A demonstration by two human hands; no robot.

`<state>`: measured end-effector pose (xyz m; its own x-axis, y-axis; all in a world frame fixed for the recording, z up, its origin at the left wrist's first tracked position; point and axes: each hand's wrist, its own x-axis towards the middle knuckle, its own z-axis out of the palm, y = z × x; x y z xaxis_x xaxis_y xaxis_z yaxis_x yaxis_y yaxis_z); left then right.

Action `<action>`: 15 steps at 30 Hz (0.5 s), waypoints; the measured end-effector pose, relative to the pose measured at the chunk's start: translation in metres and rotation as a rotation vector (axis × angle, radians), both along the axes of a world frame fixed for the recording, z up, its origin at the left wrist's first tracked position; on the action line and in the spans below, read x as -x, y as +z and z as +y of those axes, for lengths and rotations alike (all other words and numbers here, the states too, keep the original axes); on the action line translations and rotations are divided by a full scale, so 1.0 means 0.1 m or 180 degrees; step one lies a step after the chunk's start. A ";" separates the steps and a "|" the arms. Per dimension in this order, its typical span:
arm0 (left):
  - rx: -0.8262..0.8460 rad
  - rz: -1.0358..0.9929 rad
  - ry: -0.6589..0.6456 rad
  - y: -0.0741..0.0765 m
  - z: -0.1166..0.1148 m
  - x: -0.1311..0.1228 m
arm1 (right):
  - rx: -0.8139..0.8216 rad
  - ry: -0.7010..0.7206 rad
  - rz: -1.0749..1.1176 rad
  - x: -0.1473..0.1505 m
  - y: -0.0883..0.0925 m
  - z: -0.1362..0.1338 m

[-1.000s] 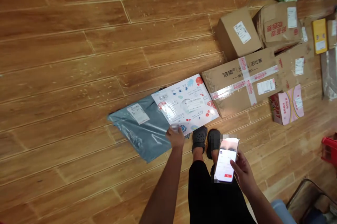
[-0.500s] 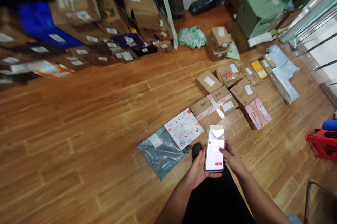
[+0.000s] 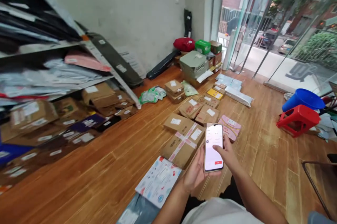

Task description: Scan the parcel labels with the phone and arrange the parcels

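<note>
A smartphone (image 3: 213, 155) with a lit white screen and a red button near its bottom is held upright in front of me. My left hand (image 3: 195, 171) wraps round its left side and lower back. On the other side, my right hand (image 3: 226, 150) grips the right edge, its thumb over the screen. Beyond the phone lie a taped cardboard box (image 3: 181, 145), a pink box (image 3: 230, 127) and a white patterned parcel (image 3: 158, 180). A grey plastic mailer (image 3: 139, 208) lies partly under that parcel.
More cardboard boxes (image 3: 207, 114) and pale bags (image 3: 229, 81) lie on the wooden floor. Shelves (image 3: 23, 50) full of parcels stand on the left. A red stool (image 3: 298, 120) and a blue bin (image 3: 302, 99) are at the right, near glass doors (image 3: 263, 24).
My view has swung up and to the right, bringing the glass doors and blue bin into sight. Both hands still hold the phone; its screen content has shifted.
</note>
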<state>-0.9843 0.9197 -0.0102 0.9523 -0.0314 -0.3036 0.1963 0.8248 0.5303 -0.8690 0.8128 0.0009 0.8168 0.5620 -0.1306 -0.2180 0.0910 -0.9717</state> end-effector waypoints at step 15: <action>-0.0015 -0.0034 0.0061 0.39 -2.11 -1.77 | -0.0222 0.0342 0.0103 -1.57 0.39 -2.38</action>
